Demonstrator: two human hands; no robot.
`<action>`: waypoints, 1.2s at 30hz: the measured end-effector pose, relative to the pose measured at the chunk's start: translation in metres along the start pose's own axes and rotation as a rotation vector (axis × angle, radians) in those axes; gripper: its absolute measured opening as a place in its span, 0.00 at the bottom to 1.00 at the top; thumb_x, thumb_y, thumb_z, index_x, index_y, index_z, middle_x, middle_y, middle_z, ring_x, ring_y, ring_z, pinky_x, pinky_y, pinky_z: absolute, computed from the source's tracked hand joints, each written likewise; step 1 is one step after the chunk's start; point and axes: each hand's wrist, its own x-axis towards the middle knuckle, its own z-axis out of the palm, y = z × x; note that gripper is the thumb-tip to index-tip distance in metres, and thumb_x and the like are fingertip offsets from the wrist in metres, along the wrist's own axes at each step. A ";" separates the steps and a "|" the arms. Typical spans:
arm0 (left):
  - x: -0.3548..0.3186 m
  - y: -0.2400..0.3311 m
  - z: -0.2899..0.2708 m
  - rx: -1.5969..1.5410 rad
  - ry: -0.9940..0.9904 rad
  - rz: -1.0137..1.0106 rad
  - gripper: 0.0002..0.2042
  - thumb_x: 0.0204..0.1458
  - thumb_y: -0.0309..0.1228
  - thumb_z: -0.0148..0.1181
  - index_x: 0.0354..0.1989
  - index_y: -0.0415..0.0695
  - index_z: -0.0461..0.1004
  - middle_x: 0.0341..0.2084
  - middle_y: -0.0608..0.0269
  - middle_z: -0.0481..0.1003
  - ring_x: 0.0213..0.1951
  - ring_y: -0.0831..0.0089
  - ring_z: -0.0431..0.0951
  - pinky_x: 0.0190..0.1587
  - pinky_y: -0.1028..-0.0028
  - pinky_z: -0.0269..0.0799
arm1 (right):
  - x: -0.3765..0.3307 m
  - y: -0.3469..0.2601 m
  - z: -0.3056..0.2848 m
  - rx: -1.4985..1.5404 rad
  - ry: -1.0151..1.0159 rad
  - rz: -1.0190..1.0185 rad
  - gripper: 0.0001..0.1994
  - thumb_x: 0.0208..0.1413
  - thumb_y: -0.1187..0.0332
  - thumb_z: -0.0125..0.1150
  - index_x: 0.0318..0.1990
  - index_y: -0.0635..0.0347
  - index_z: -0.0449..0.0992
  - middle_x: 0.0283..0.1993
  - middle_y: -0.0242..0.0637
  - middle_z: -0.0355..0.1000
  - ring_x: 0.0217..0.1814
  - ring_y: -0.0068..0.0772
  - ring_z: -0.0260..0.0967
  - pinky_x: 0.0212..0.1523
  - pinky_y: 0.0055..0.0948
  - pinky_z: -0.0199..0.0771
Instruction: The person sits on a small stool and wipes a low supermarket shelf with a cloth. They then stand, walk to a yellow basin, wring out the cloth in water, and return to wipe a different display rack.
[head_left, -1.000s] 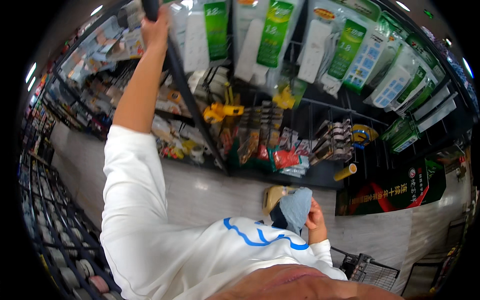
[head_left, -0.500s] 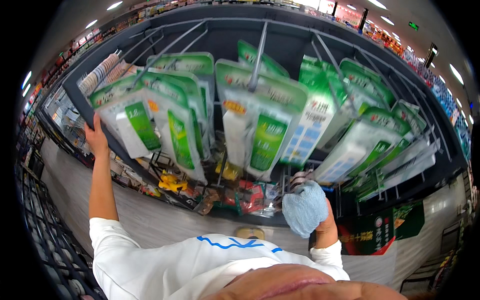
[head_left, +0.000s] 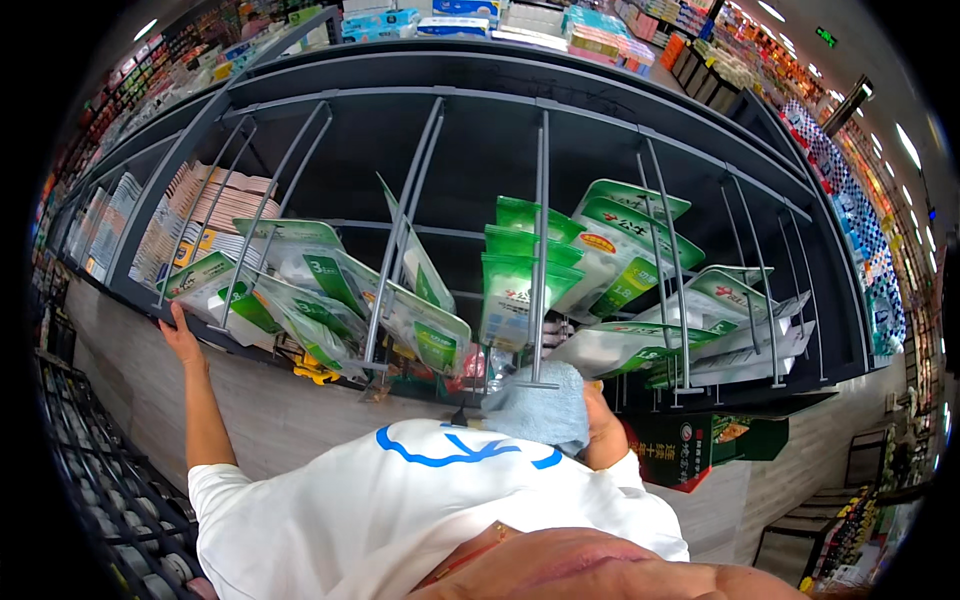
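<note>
A light blue cloth (head_left: 535, 408) is bunched in my right hand (head_left: 607, 425), close in front of my body. The end of a metal hook (head_left: 541, 300) crosses in front of the cloth. My left arm reaches out to the left, and my left hand (head_left: 184, 345) has its fingers stretched against the lower front edge of the dark display rack (head_left: 330, 75). Just above that hand hangs a green and white blister pack (head_left: 222, 290). More green-topped packs (head_left: 525, 285), seemingly power strips, hang tilted on the long hooks between my hands.
Stacked flat packages (head_left: 235, 195) fill the rack's left part. A yellow item (head_left: 313, 368) hangs low behind the packs. Below at right stands a dark green printed box (head_left: 675, 450). Black shelving (head_left: 120, 500) lines the left side, and wood-look floor (head_left: 270, 400) runs between.
The view has shifted, showing more of the rack top and its hooks. The hanging packs sit at different angles. My right hand and cloth have come nearer my body and further left.
</note>
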 end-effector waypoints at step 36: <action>-0.019 -0.009 0.035 -0.177 0.273 0.110 0.19 0.53 0.34 0.56 0.48 0.34 0.61 0.38 0.59 0.68 0.38 0.73 0.66 0.42 0.78 0.62 | -0.055 -0.227 0.165 -0.360 0.445 -0.899 0.12 0.57 0.62 0.46 0.40 0.61 0.62 0.38 0.36 0.65 0.37 0.28 0.62 0.38 0.29 0.62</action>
